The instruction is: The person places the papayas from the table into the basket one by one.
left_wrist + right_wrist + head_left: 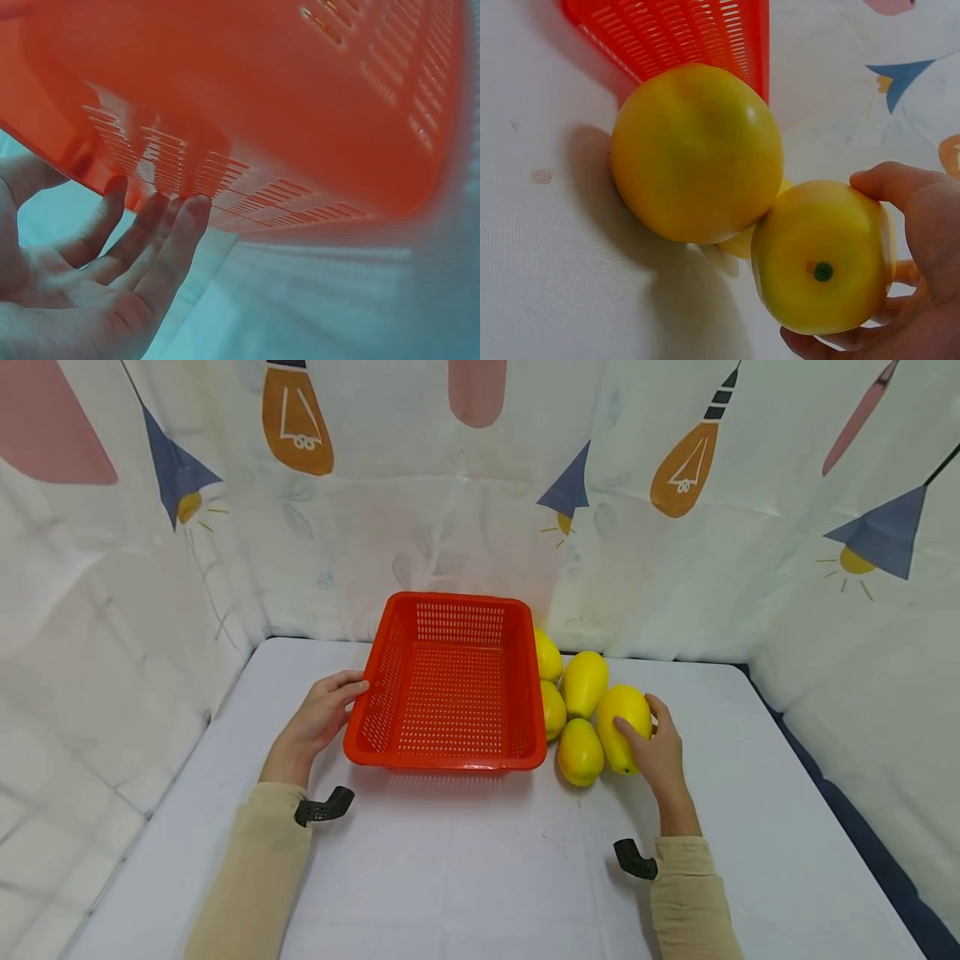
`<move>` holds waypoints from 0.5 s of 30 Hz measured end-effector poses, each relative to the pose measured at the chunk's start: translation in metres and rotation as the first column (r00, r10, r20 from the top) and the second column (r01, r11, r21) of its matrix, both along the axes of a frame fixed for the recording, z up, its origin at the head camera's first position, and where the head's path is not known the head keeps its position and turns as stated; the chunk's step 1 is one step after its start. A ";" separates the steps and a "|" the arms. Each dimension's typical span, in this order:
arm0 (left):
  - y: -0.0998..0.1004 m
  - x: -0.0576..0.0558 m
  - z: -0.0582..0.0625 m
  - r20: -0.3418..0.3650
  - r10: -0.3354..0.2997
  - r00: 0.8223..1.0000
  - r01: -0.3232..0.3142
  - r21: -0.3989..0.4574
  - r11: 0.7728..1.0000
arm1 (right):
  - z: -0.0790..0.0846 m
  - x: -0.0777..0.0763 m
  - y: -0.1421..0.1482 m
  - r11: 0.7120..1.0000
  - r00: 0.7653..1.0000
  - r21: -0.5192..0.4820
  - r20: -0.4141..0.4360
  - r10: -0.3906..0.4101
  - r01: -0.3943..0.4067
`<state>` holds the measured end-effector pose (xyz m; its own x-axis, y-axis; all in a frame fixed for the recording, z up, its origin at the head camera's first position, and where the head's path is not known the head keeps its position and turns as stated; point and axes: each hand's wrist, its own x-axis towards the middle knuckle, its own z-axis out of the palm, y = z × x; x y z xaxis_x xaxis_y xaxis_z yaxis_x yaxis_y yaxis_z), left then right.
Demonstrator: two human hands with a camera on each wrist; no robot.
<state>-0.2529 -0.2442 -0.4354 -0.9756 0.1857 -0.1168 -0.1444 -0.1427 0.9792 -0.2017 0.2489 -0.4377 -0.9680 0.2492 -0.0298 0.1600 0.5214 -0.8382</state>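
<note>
A red plastic basket [450, 693] with slotted walls stands in the middle of the table, with nothing inside. My left hand [324, 717] grips its left rim; in the left wrist view the fingertips [196, 206] press the slotted outer wall. My right hand [660, 750] holds a yellow papaya [624, 722] at the right end of a group of fruit, thumb on one side and fingers round the other. A green stem spot shows on that papaya [840, 240] in the right wrist view. Next to it lies another papaya [581, 753], close to the basket.
More yellow papayas [585, 683] lie against the basket's right side, two partly hidden by its rim. A white cloth covers the table [465, 868]. Printed curtains [450, 527] enclose the back and sides. Black curved wrist pieces [326, 806] stick out from both sleeves.
</note>
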 end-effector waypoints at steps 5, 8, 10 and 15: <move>0.001 0.000 -0.001 0.000 -0.010 1.000 0.010 -0.004 1.000 | 0.001 0.001 0.000 1.000 1.000 -0.001 -0.009 -0.001 0.001; 0.001 0.000 -0.002 0.002 -0.011 1.000 0.011 -0.010 1.000 | 0.002 0.001 0.000 1.000 1.000 -0.006 -0.008 -0.008 0.008; 0.000 0.000 -0.001 0.002 -0.007 1.000 0.007 -0.015 1.000 | 0.004 0.000 -0.002 1.000 1.000 -0.012 -0.009 -0.008 0.008; 0.000 -0.001 0.000 0.002 -0.009 1.000 0.009 -0.025 1.000 | 0.006 0.000 -0.004 1.000 1.000 -0.018 0.002 -0.011 0.011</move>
